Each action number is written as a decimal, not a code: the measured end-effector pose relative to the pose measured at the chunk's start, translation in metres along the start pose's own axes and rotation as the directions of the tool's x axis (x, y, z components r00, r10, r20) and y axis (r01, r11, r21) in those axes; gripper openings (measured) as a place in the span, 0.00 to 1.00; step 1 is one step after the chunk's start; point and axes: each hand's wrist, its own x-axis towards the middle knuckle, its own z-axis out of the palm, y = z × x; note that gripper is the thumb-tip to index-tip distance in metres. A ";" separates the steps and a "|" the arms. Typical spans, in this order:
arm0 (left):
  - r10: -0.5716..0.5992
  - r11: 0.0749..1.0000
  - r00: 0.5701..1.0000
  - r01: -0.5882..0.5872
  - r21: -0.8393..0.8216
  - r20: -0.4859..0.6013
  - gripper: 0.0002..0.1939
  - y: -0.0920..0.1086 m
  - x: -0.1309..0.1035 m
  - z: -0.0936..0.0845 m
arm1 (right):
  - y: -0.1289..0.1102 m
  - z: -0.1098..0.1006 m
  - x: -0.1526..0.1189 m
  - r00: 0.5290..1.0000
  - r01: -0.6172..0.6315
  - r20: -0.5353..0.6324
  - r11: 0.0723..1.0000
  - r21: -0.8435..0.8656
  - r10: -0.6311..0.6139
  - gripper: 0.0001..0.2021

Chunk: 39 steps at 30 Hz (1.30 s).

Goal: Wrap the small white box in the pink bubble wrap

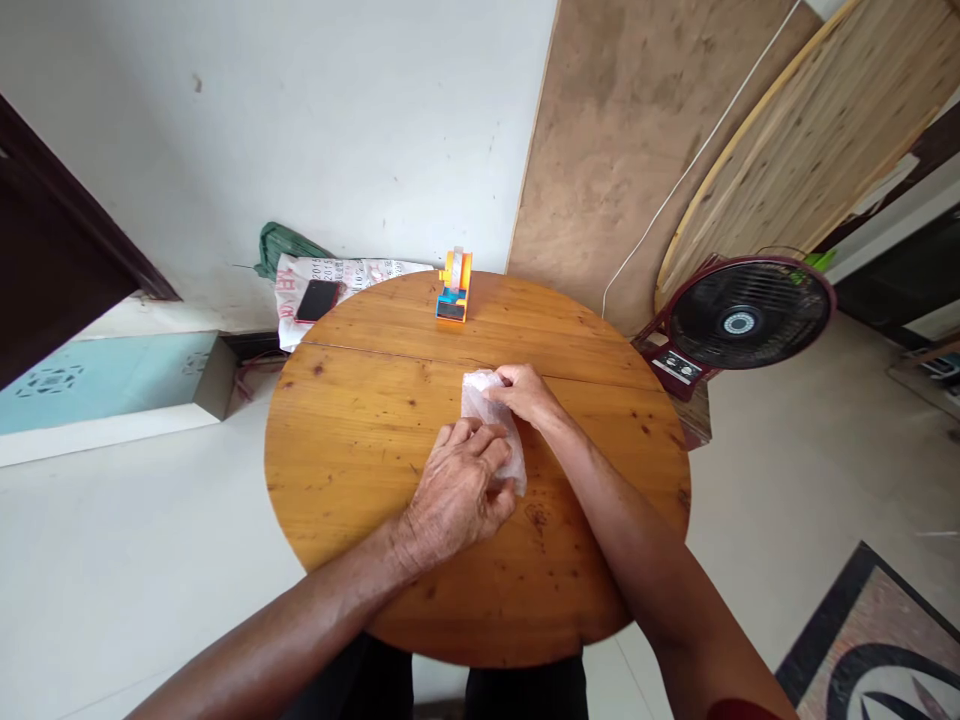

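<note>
A whitish, translucent wrapped bundle (493, 402) lies on the round wooden table (352, 440), slanting slightly down to the right. My left hand (463, 480) rests over its lower part with fingers curled onto the wrap. At the bundle's top right end, my right hand (525, 393) pinches the edge between thumb and fingers. What is inside the wrap cannot be made out.
An orange and blue tape dispenser (454, 290) stands near the table's far edge. Behind the table's far left side, a dark phone (318, 300) lies on a printed white sack (367, 270). A black fan (739, 318) stands at the right.
</note>
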 end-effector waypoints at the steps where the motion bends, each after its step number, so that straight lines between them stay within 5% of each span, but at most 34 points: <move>1: 0.002 1.000 1.000 -0.002 0.014 0.002 0.09 0.001 0.000 0.000 | 0.000 0.000 0.000 1.000 0.008 -0.015 1.000 -0.010 -0.008 0.08; 21: 0.074 0.973 0.996 -0.082 0.217 0.044 0.07 0.007 0.000 -0.002 | -0.019 0.000 -0.009 0.998 -0.054 -0.052 0.942 -0.332 0.039 0.10; 39: -0.004 0.996 1.000 0.004 0.087 0.007 0.07 0.007 0.000 0.003 | -0.017 -0.002 -0.008 0.998 -0.029 -0.065 0.963 -0.268 0.012 0.08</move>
